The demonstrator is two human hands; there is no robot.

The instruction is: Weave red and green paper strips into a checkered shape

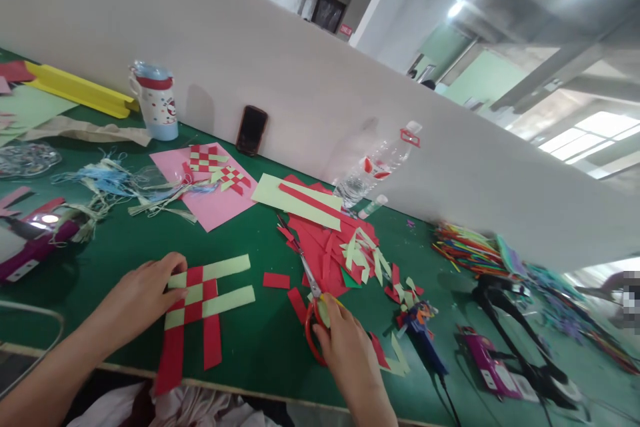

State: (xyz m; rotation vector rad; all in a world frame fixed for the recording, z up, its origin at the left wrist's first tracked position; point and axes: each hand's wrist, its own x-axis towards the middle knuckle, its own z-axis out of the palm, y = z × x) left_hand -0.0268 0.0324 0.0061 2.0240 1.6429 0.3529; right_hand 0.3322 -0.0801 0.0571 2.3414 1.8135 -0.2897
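My left hand (143, 297) lies on the left edge of a woven mat of red and pale green paper strips (203, 307) on the green table, fingers curled over it. My right hand (345, 343) grips the red handles of a pair of scissors (307, 280), whose blades point away toward a heap of red and pale green paper scraps (333, 243). A small red paper rectangle (276, 280) lies between the mat and the scissors.
A pink sheet (215, 203) holds two small woven pieces. A patterned cup (156, 101), a dark phone (251, 129) and a clear plastic bottle (377, 165) stand by the white partition. Glue guns (423, 333) and coloured sticks (467, 250) lie to the right; blue fibres (107, 183) lie left.
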